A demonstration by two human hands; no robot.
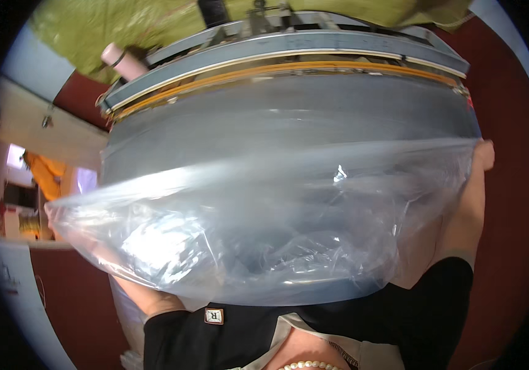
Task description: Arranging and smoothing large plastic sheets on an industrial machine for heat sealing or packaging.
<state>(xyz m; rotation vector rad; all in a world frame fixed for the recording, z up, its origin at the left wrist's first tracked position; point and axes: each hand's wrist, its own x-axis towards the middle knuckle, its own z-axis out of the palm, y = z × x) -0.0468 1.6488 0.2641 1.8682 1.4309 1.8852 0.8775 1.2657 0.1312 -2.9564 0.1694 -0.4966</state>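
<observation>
A large clear plastic bag (277,228) is stretched wide in front of me, over a grey table-like machine bed (289,117). My right hand (483,157) grips the bag's right upper corner, its forearm in a black sleeve running down the right side. My left hand (147,296) is mostly hidden behind the bag's lower left part and appears to hold it from below; only the wrist and a black sleeve show. The bag's left corner (55,213) reaches out past the machine's edge.
The grey machine has a raised bar with an orange strip (289,68) along its far side. Green plastic sheeting (123,24) lies behind it, with a pink roll (119,58). The floor (511,216) is dark red. Shelves with orange items (42,172) stand at the left.
</observation>
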